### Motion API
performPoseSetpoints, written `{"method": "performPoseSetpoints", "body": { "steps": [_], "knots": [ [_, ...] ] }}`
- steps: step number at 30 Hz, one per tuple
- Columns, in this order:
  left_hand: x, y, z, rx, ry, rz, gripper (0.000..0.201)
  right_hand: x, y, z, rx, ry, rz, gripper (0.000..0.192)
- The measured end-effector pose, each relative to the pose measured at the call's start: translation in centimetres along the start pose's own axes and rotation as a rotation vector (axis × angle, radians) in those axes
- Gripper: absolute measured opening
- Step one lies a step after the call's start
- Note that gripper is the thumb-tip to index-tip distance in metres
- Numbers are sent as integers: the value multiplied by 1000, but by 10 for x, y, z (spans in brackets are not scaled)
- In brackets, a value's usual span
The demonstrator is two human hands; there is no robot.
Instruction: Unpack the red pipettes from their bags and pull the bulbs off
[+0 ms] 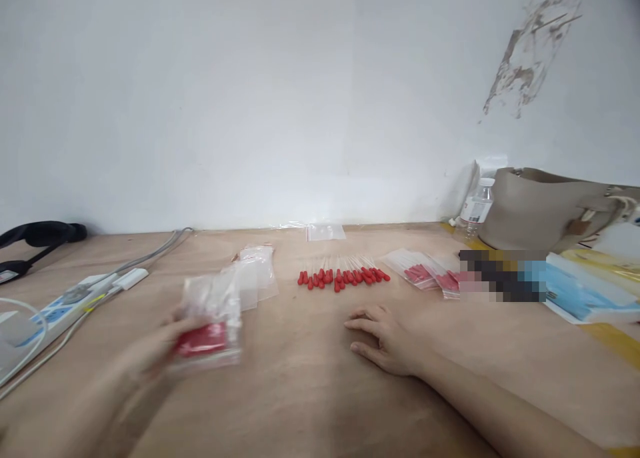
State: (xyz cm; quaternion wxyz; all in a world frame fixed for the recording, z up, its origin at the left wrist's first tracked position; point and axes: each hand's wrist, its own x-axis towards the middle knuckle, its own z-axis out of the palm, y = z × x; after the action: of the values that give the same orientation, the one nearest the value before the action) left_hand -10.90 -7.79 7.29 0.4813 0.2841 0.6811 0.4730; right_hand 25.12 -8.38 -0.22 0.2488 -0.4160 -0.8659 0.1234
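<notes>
My left hand (pixel 163 341), smeared by motion, grips the edge of a clear plastic bag (pixel 215 305) with something red in its lower part. My right hand (pixel 383 341) rests on the wooden table with its fingers loosely apart and nothing in them. Beyond it lies a row of thin pale sticks with red bulb-shaped ends (pixel 345 277), the red ends towards me. Flat clear bags (pixel 257 271) lie overlapping just behind the held bag. To the right of the row are clear zip bags (pixel 417 271) with red pieces inside.
A power strip (pixel 73 311) with cables and a black strap-like object (pixel 45 231) lie at the left. Against the wall is a small clear bag (pixel 326 232). A bottle (pixel 477 208), a grey handbag (pixel 540 208) and a blue packet (pixel 585 291) stand or lie at the right.
</notes>
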Motion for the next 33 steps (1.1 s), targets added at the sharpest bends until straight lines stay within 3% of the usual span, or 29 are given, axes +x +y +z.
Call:
{"method": "performPoseSetpoints", "body": {
  "steps": [3, 4, 7, 10, 14, 17, 19, 21, 23, 25, 28, 33],
  "knots": [
    [-13, -38, 71, -209, -367, -153, 7, 2, -11, -4, -55, 21, 129, 36],
    [-17, -48, 94, -231, -435, -154, 9, 3, -14, -5, -52, 17, 172, 38],
    [-30, -67, 146, -331, -495, -23, 6, 7, -19, -4, 18, 2, 300, 44],
    [-44, -73, 173, -434, -532, 45, 6, 12, -17, 3, 116, 33, 420, 43],
    [-47, -79, 170, -426, -580, 110, 20, 17, -4, 13, 284, 82, 511, 35],
    [-34, -84, 146, -264, -403, 231, 32, 18, 8, 15, 480, 76, 487, 31],
    [-25, -83, 127, -56, -315, 436, 36, 20, 14, 13, 586, 27, 450, 28],
    [-21, -77, 114, 208, -406, 730, 28, 25, 17, 8, 692, -51, 416, 26],
    [-21, -68, 110, 472, -613, 1006, 17, 32, 16, 3, 812, -142, 388, 27],
    [-22, -60, 114, 671, -788, 1187, 23, 39, 15, 0, 908, -190, 392, 30],
    [-23, -59, 127, 799, -849, 1278, 41, 44, 14, 3, 917, -110, 508, 33],
    [-26, -72, 136, 813, -677, 1228, 41, 39, 10, 16, 735, 66, 647, 47]
  ]
}}
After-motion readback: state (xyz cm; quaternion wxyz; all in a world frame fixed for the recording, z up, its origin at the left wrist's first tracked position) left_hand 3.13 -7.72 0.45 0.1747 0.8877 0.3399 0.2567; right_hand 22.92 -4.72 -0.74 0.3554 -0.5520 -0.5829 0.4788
